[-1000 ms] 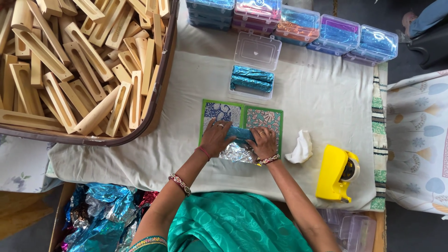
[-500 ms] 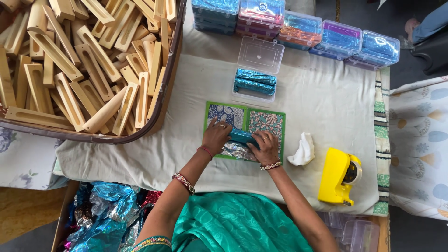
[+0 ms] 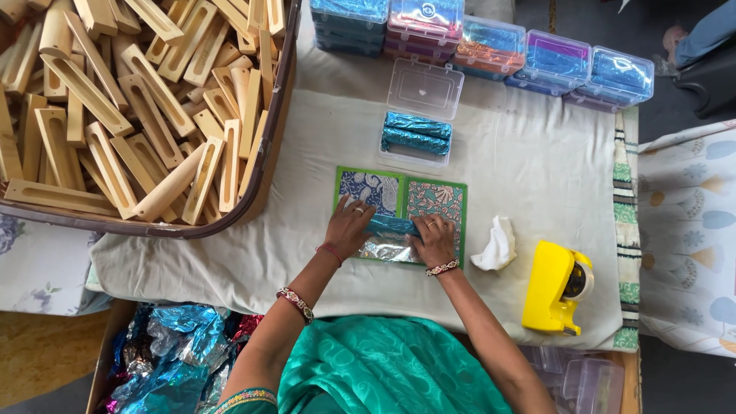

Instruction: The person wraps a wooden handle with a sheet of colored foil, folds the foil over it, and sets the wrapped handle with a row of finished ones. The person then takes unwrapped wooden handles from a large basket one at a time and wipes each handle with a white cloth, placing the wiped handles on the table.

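Both hands press on a blue foil roll [image 3: 389,225] that lies across a green-edged patterned mat [image 3: 402,199] on the bench [image 3: 529,176]. The left hand [image 3: 349,228] holds the roll's left end, fingers curled over it; the right hand [image 3: 434,238] grips the right end. The roll sits between them, with silver foil [image 3: 387,248] spread just below it. An open clear box [image 3: 418,138] of finished rolls lies beyond the mat.

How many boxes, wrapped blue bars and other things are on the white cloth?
Filled clear boxes in the back row: 5
Open clear box: 1
Wrapped blue bars in the open box: 2
Blue bar under both hands: 1
Patterned green mat: 1
Yellow tape dispenser: 1
White crumpled tissue: 1
Total: 12
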